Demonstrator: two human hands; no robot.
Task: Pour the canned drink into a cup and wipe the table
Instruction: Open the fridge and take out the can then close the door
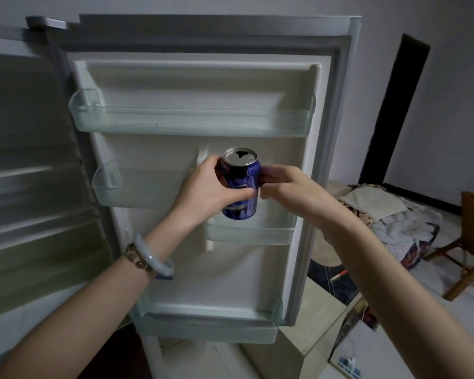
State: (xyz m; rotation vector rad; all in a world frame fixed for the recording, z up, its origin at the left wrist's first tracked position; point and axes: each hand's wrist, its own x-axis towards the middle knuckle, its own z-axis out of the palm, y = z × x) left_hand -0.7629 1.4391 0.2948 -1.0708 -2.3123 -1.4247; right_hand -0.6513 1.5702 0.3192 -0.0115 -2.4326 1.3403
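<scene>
Here is the can (240,187), blue with a silver top, held up in mid-air in front of the open fridge door (175,283). It stands nearly upright, and a dark opening shows in the lid. The left hand (203,190) has it firmly: fingers curl round the far side and the thumb wraps across the front of the label. The right hand (288,190) comes in from the other side, its fingertips and thumb pinching the can's right wall. So both hands are on the one can, and neither carries anything else.

On the left wrist sit a pale bangle (155,255) and a beaded bracelet just beside it. Behind the can, the inner face of the door carries clear shelves: a long top shelf (192,119), a short left shelf (107,187), a short right shelf (249,233) just below the can, and a bottom shelf (208,326). The fridge interior (25,187) to the left is blurred. Off to the right, a wooden chair (471,258) stands beside a heap of cloth (394,222).
</scene>
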